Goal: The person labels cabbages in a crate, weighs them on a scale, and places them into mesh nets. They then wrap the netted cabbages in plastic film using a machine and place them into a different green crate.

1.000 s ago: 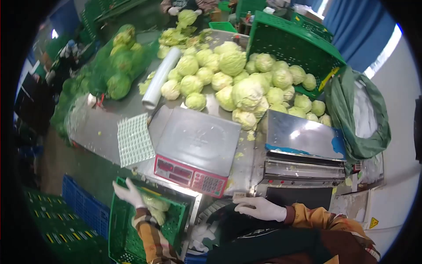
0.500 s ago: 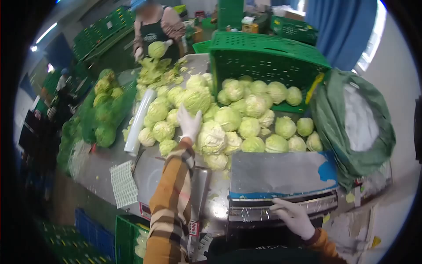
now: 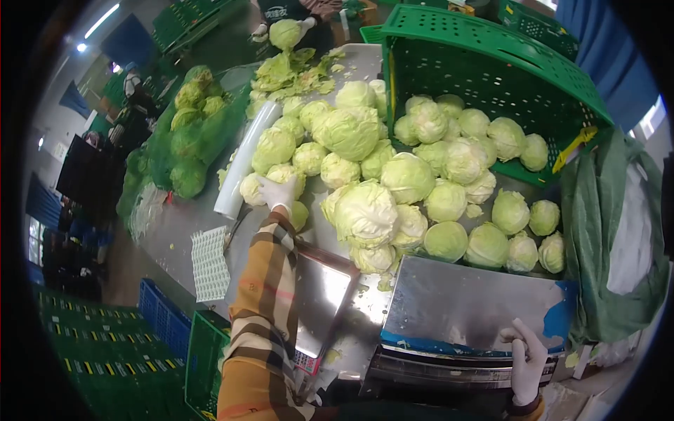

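My left hand [image 3: 279, 194], in a white glove, reaches into the left side of the cabbage pile. Its fingers are stretched out and touch or rest against a small pale cabbage [image 3: 252, 189]; no grip round it shows. Other cabbages [image 3: 307, 158] lie just behind that hand. Over the flat metal plate of a film-wrapping machine [image 3: 442, 302], my gloved right hand [image 3: 528, 359] is raised with the index finger extended and the other fingers partly bent. Nothing shows in it. Beside my left forearm is a weighing scale [image 3: 324, 298].
A tipped green crate [image 3: 491, 49] holds cabbages at the back right. Left of the pile lie a film roll [image 3: 246, 161], a label sheet [image 3: 210, 264] and a green net bag of cabbages [image 3: 188, 144]. A green sack [image 3: 604, 231] stands right. Across the table, a person [image 3: 284, 12] holds a cabbage.
My left hand has moved from the middle of the pile to the small cabbage at its left. My right hand has turned upward over the plate. The camera view has tilted down and shifted.
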Demonstrator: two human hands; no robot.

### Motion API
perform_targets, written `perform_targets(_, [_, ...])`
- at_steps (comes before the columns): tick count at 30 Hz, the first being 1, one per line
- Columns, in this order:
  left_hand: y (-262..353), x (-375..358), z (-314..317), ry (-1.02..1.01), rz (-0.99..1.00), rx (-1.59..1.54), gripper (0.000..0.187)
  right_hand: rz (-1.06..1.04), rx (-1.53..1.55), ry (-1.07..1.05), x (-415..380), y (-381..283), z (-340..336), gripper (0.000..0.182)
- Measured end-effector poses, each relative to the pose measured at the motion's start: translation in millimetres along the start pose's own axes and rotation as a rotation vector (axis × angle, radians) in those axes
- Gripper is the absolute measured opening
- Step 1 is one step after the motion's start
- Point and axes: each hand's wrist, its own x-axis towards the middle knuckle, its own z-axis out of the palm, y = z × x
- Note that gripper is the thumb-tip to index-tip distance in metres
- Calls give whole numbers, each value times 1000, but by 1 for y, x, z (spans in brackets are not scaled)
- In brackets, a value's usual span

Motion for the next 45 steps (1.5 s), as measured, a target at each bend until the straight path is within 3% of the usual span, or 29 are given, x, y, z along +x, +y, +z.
perform_targets(2, [-29,9,-2,-12,1,25,124,-4,-10,-23,5,-2,4,33])
perform_targets(4, [-56,9,-7,-302,-135,-86,126,5,-17,-34,4,-2,10,33])
perform_targets(6, [-61,4,-19,-443,117,-146,117,2,-14,-43,4,-1,18,33])
perform_targets(8, [-40,-11,-49,-661,203,-81,104,-19,-36,-83,5,-6,29,33])
perform_targets(9, [-54,1,-37,-693,301,-183,90,-49,-56,-116,5,-10,34,34])
perform_targets(10, [-56,3,-42,-686,301,-194,90,-60,-61,-115,4,-14,36,34])
perform_targets(12, [-28,-21,-88,-753,-86,-539,74,-85,-52,-152,-1,-21,42,35])
perform_targets(13, [-6,-46,-120,-795,-125,-758,60,-89,-58,-148,0,-26,47,35])
perform_targets(14, [0,-59,-139,-799,-126,-763,60,-81,-57,-180,2,-31,53,36])
perform_targets(15, [-1,-71,-156,-801,-1,-857,58,-69,-58,-217,3,-37,60,37])
perform_targets(17, [-7,-101,-180,-791,178,-917,55,-253,-49,-364,12,-43,88,39])
perform_targets(19, [-4,-143,-206,-831,166,-835,56,-542,-188,-537,29,-74,132,62])
perform_targets(21, [-19,-167,-209,-819,172,-731,56,-721,-267,-582,43,-85,189,82])
perform_targets(23, [-46,-167,-197,-807,160,-687,52,-810,-391,-595,53,-87,245,95])
perform_targets(26, [-77,-139,-194,-986,169,-647,38,-792,-579,-623,59,-72,307,95])
perform_targets(28, [-77,-99,-194,-833,516,-341,30,-762,-586,-690,63,-76,320,93])
perform_targets(30, [-51,-54,-197,-679,282,-98,31,-728,-599,-761,65,-77,328,91])
perform_targets(32, [-87,14,-135,-220,666,-268,48,-723,-605,-753,63,-78,325,87])
perform_targets(34, [-87,53,-106,-141,662,-71,71,-764,-608,-717,65,-77,323,85])
perform_targets(37, [-98,86,-54,-129,604,72,86,-803,-591,-680,68,-74,321,84])
perform_targets(40, [-78,76,-60,-132,487,191,87,-776,-549,-711,72,-73,317,84])
perform_targets(42, [-90,73,-64,-59,524,140,87,-690,-503,-737,75,-68,312,84])
perform_targets(44, [-105,67,-80,-127,535,-271,84,-690,-493,-744,76,-63,306,84])
perform_targets(45, [-87,42,-118,-202,516,-516,80,-676,-471,-749,76,-62,304,84])
